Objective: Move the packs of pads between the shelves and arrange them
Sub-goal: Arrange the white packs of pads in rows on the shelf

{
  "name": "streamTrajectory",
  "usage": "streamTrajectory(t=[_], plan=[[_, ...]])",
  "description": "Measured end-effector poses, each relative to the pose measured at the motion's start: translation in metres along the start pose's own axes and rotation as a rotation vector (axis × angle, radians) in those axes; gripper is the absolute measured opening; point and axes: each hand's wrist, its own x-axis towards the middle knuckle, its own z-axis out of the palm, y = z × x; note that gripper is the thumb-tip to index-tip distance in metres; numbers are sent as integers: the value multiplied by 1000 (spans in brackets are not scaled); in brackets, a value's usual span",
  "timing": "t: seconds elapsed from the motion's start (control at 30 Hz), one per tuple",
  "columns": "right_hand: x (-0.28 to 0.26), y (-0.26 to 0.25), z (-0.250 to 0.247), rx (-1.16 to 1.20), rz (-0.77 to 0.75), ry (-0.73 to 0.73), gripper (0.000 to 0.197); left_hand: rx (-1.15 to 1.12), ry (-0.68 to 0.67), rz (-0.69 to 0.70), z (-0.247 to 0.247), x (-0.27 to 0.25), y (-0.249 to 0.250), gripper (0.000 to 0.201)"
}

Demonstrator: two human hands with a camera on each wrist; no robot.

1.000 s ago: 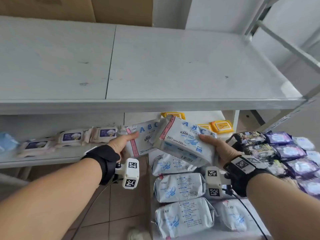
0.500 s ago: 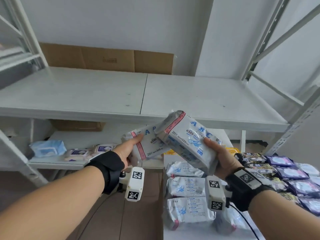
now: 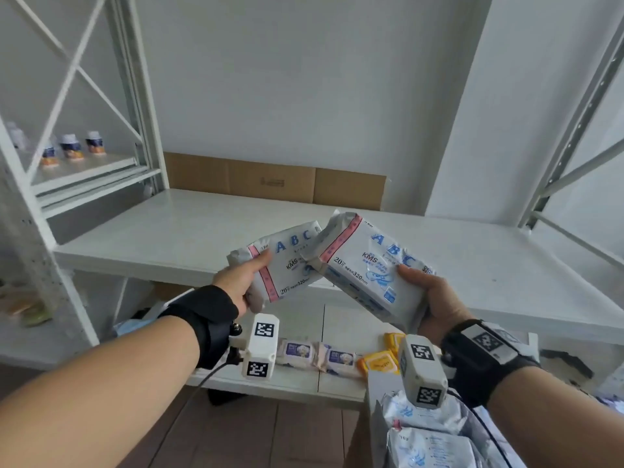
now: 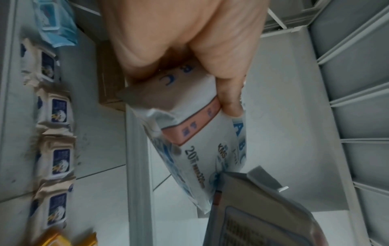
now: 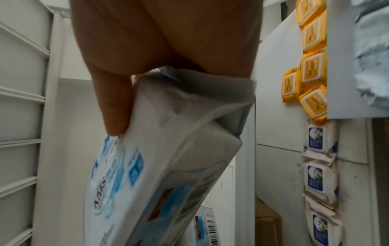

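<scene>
Each hand gripped one pack — left hand [image 3: 236, 282] the left pack [image 3: 287, 261], right hand [image 3: 435, 298] the right pack [image 3: 371, 268] — both tilted, corners meeting, just above the near edge of the bare shelf [image 3: 175, 231] beyond.

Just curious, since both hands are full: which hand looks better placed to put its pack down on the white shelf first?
Probably the right hand: its white ABC pad pack reaches furthest over the white shelf board. The left hand holds its pack near the front edge.
</scene>
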Motion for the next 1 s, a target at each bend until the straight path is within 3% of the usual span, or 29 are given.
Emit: streamTrajectory(t=[0.13,0.43,0.73,1.0], plan=[[57,12,51,9,-3,-2,41,-17,49,-4,-45,59,27,65],[173,26,152,13,-22,8,33,84,-19,45,-124,188,105,59],[280,21,167,-98,-20,93,16,110,22,79,-152,295,137,57],[411,0,167,-298,-63,232,47,130,78,170,-164,389,178,52]])
